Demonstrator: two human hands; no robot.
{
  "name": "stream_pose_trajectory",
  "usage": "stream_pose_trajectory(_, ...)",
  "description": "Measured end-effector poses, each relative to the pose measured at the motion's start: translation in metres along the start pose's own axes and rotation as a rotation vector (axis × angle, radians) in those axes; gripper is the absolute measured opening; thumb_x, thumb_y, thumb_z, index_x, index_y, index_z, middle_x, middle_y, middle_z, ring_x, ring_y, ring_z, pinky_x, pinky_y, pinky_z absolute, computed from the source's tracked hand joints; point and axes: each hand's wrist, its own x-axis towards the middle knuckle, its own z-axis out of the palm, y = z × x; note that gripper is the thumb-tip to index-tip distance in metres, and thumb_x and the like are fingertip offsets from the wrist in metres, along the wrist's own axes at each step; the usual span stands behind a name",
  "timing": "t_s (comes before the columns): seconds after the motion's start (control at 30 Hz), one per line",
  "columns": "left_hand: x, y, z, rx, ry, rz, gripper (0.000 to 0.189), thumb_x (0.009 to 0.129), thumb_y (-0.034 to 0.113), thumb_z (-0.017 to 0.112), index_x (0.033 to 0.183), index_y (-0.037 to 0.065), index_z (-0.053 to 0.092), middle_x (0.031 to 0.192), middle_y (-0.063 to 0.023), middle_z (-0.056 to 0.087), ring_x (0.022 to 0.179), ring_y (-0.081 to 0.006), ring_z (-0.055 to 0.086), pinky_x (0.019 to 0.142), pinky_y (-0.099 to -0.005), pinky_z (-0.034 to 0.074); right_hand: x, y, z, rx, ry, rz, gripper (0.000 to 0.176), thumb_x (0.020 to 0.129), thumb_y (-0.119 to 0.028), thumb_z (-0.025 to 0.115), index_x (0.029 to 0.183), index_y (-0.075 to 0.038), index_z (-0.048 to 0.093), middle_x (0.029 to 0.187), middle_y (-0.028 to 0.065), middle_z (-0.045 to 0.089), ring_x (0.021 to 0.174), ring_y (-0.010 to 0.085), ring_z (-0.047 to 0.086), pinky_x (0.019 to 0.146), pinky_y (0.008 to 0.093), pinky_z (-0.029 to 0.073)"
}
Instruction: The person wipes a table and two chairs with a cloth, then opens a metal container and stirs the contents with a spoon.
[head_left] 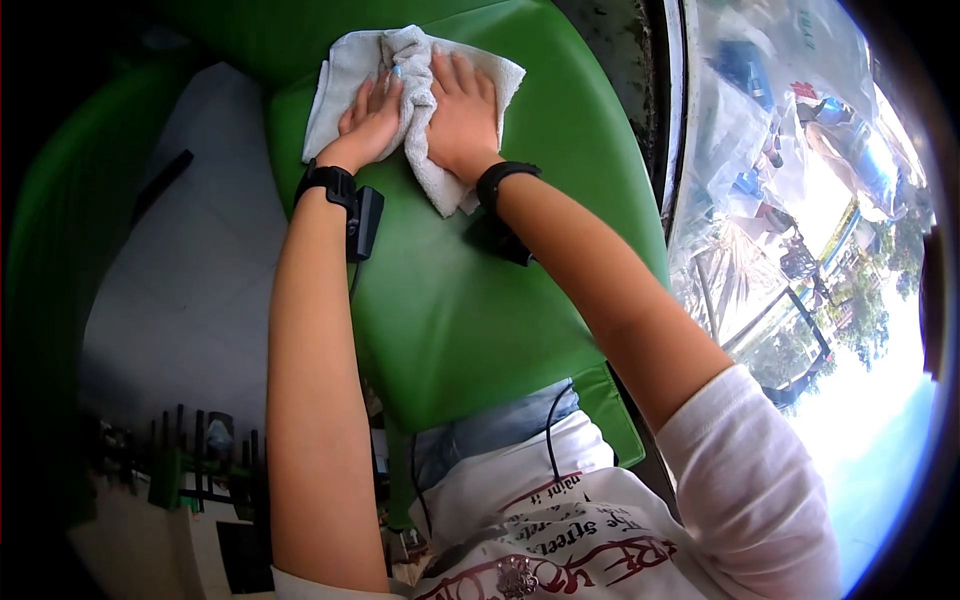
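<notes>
A pale grey-white towel (345, 65) lies on a green padded seat (440, 330), with a bunched fold running down its middle. My left hand (372, 122) rests on the towel just left of that fold, its fingers slightly bent and apart. Something small and light blue shows at one of its fingertips. Flat on the towel right of the fold is my right hand (465, 120), fingers spread and pressing down. Both wrists wear black straps, and a small black device (366, 222) hangs at the left one. The towel's underside is hidden.
Along the right runs a window edge (680, 120), with clear plastic bags (840, 150) beyond it. Another green padded surface (60, 250) is at the far left, past a grey floor (190, 280). Thin dark cables hang near my body.
</notes>
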Motion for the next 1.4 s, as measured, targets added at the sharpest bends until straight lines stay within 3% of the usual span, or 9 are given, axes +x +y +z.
stream_pose_trajectory(0.4,-0.005,-0.001,0.011,0.177,0.201,0.142,0.079,0.095,0.066,0.015,0.152,0.011,0.021,0.158,-0.0062,0.023,0.148,-0.0212,0.011,0.116,-0.0423,0.007,0.003,0.005,-0.018,-0.023,-0.118,-0.121,0.066,0.089,-0.044,0.046,0.142,-0.006,0.04,0.152,0.0179,0.031,0.141,0.0372,0.023,0.114,0.0527,0.013)
stream_pose_trajectory(0.53,-0.062,-0.01,-0.009,0.165,0.092,0.325,0.075,0.098,0.059,0.024,0.146,0.002,0.032,0.152,-0.0192,0.031,0.144,-0.0288,0.022,0.116,-0.0446,0.013,-0.012,0.005,-0.033,-0.032,-0.259,-0.293,0.064,0.091,-0.045,0.042,0.143,-0.007,0.037,0.152,0.0196,0.03,0.142,0.0379,0.023,0.115,0.0518,0.014)
stream_pose_trajectory(0.6,-0.1,-0.014,-0.01,0.291,0.088,0.315,0.072,0.098,0.056,0.03,0.143,0.0,0.037,0.151,-0.0186,0.033,0.144,-0.0285,0.024,0.116,-0.0439,0.015,-0.035,0.001,-0.054,0.031,-0.322,-0.444,0.056,0.089,-0.035,0.049,0.136,-0.004,0.044,0.149,0.0161,0.034,0.141,0.0365,0.026,0.115,0.0505,0.019)
stream_pose_trajectory(0.67,-0.144,-0.029,-0.001,0.429,0.144,0.439,0.07,0.097,0.055,0.036,0.14,0.0,0.041,0.15,-0.0182,0.034,0.143,-0.0291,0.026,0.116,-0.046,0.015,-0.06,-0.01,-0.091,-0.028,-0.474,-0.595,0.058,0.082,-0.029,0.051,0.128,0.006,0.044,0.146,0.0246,0.034,0.14,0.0394,0.026,0.116,0.0509,0.017)
stream_pose_trajectory(0.77,-0.219,-0.03,0.012,0.451,0.12,0.557,0.07,0.092,0.056,0.042,0.139,0.005,0.046,0.148,-0.0162,0.038,0.142,-0.0293,0.028,0.116,-0.0493,0.014,-0.111,-0.029,-0.147,0.129,-0.589,-0.776,0.054,0.083,-0.037,0.049,0.093,0.016,0.053,0.127,0.0375,0.044,0.132,0.0532,0.031,0.111,0.0613,0.02)
stream_pose_trajectory(0.8,-0.243,-0.03,0.02,0.387,0.081,0.561,0.07,0.091,0.057,0.043,0.139,0.007,0.047,0.148,-0.0154,0.039,0.142,-0.0291,0.028,0.116,-0.0501,0.014,-0.126,-0.041,-0.171,-0.086,-0.805,-0.85,0.072,0.086,-0.048,0.047,0.122,0.014,0.053,0.14,0.0296,0.04,0.137,0.0467,0.027,0.113,0.0584,0.019)
stream_pose_trajectory(0.97,-0.325,-0.062,0.079,0.385,0.179,0.662,0.063,0.094,0.061,0.033,0.131,0.017,0.056,0.142,-0.0109,0.047,0.136,-0.0268,0.038,0.115,-0.0467,0.015,-0.179,-0.04,-0.186,0.239,-0.968,-1.026,0.071,0.087,-0.05,0.051,0.126,0.009,0.049,0.137,0.0259,0.044,0.135,0.0433,0.031,0.115,0.0579,0.015)
stream_pose_trajectory(1.1,-0.294,-0.086,0.086,0.154,0.326,0.91,0.062,0.097,0.059,0.021,0.115,0.021,0.067,0.132,-0.008,0.056,0.126,-0.0229,0.049,0.113,-0.0417,0.018,-0.16,-0.032,-0.166,0.397,-0.948,-1.111,0.07,0.087,-0.048,0.054,0.128,0.009,0.045,0.138,0.024,0.043,0.136,0.0415,0.03,0.116,0.055,0.013)
stream_pose_trajectory(1.4,-0.247,-0.095,0.059,0.242,0.279,1.241,0.056,0.099,0.05,0.021,0.117,0.022,0.066,0.124,-0.0061,0.063,0.12,-0.0192,0.056,0.105,-0.0365,0.029,-0.142,-0.024,-0.15,0.613,-1.043,-1.092,0.055,0.089,-0.033,0.056,0.131,0.002,0.046,0.139,0.0175,0.045,0.136,0.0333,0.034,0.116,0.0437,0.02)
